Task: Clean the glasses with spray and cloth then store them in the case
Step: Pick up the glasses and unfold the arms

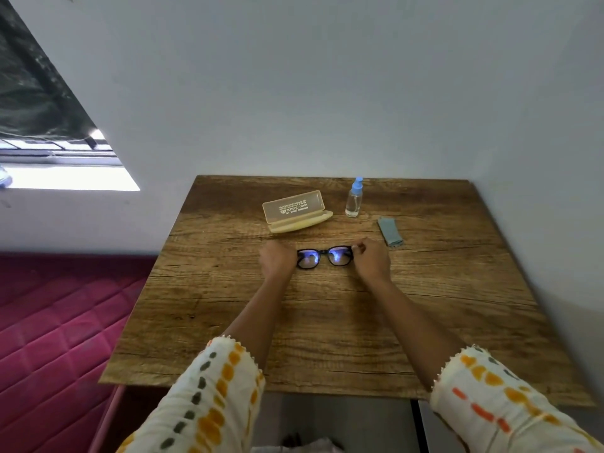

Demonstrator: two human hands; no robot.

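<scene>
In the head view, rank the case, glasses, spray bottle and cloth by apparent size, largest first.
1. case, lid open.
2. glasses, ends covered by the left hand and right hand.
3. spray bottle and cloth: too alike to rank; the bottle stands farther back, the cloth lies flat.

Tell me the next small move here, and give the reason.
Probably the right hand should let go of the black-framed glasses and reach for the clear spray bottle with the blue cap, with the left hand holding the frame. Both hands grip the frame ends, the bottle stands untouched beyond them, and the grey folded cloth lies unused, so spraying seems not yet done.
</scene>
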